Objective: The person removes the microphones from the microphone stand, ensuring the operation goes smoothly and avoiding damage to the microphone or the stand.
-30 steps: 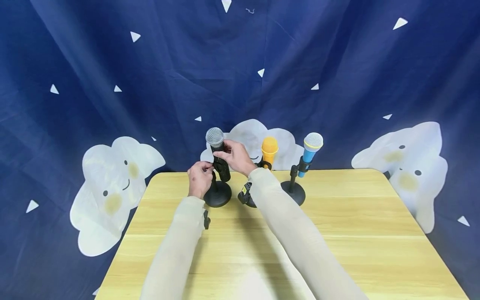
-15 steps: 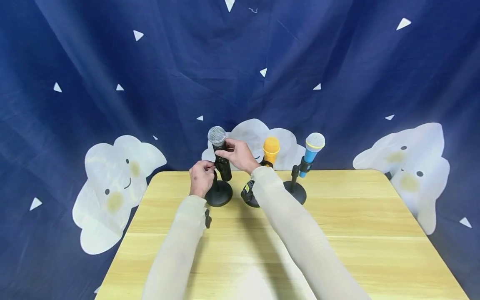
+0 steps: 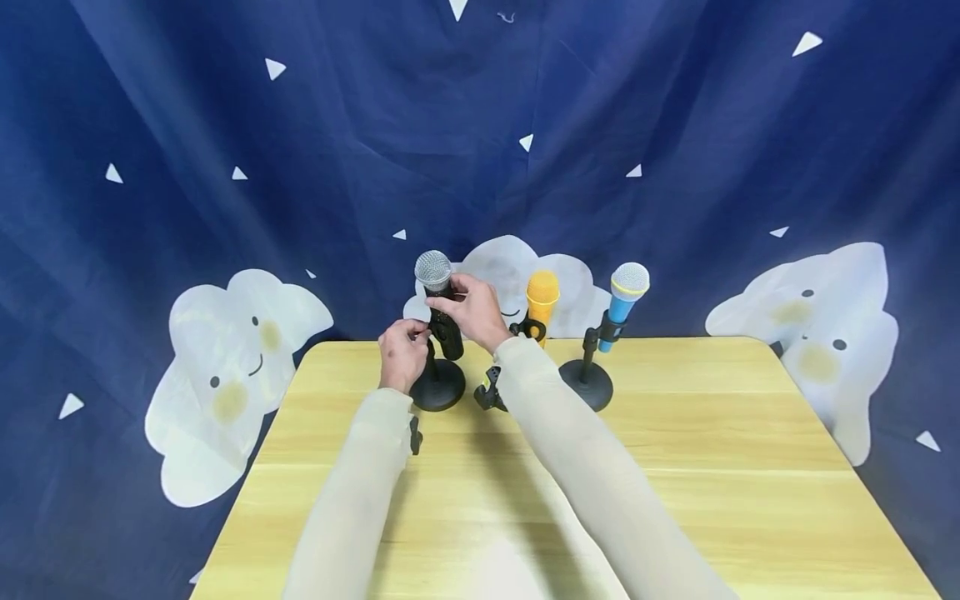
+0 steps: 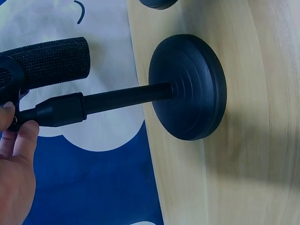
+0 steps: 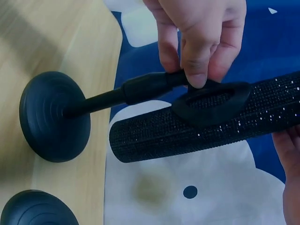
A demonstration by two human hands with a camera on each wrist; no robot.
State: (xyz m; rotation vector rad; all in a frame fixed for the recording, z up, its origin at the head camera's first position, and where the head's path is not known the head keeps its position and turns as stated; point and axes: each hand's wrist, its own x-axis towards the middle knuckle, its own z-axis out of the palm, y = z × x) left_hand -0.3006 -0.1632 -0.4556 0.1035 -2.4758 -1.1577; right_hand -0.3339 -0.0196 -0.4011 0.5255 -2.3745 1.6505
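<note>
A black microphone (image 3: pixel 432 270) with a silver mesh head and a sparkly handle leans in the clip (image 5: pixel 212 110) of a black desk stand (image 4: pixel 187 89). My left hand (image 3: pixel 402 357) pinches the joint just below that clip, thumb and fingertips on it, as the left wrist view shows. Higher up, my right hand (image 3: pixel 480 313) holds the microphone's handle under the mesh head, thumb on the near side. The handle's lower end sticks out past the clip. In the right wrist view only part of the right hand (image 5: pixel 291 176) shows, at the right edge.
Right of the black microphone stands an orange microphone (image 3: pixel 542 293) in its stand, partly behind the right forearm. Farther right, a blue and white microphone (image 3: pixel 621 308) sits in a third stand (image 3: pixel 588 386). The wooden table (image 3: pixel 720 433) ends against a blue curtain (image 3: pixel 480 167).
Both hands keep their grips on the microphone and the clip joint. The right wrist has shifted slightly left, showing more of the orange microphone's clip.
</note>
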